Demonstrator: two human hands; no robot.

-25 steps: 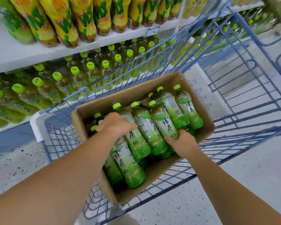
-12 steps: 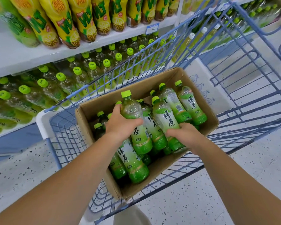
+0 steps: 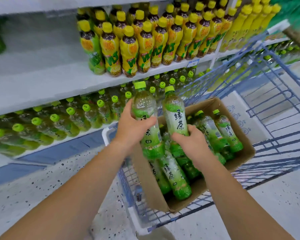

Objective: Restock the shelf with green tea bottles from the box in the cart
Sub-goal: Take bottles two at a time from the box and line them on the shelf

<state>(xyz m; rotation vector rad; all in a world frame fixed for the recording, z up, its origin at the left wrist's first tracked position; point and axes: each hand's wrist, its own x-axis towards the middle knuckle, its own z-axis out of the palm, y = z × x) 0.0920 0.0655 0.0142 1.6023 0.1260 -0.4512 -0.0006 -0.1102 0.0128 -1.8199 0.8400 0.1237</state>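
My left hand [image 3: 133, 126] grips a green tea bottle [image 3: 144, 108] around its middle, held upright above the left end of the cardboard box [image 3: 244, 158]. My right hand [image 3: 191, 142] holds a second green tea bottle [image 3: 175, 115] by its lower half, also upright over the box. Several more green tea bottles [image 3: 176, 175] lie in the box, which sits in the blue wire cart [image 3: 275, 104]. The lower shelf [image 3: 47, 144] to the left carries rows of green-capped tea bottles [image 3: 69, 118].
Yellow-capped lemon tea bottles [image 3: 145, 44] fill the upper shelf [image 3: 42, 78], whose left part is bare. A price tag [image 3: 194, 62] hangs on its edge. A flat white carton [image 3: 239, 115] lies in the cart behind the box. Speckled floor [image 3: 33, 184] lies below.
Both hands have lifted a bottle each up out of the box; they stand upright now. The view has tilted up and left towards the shelves.
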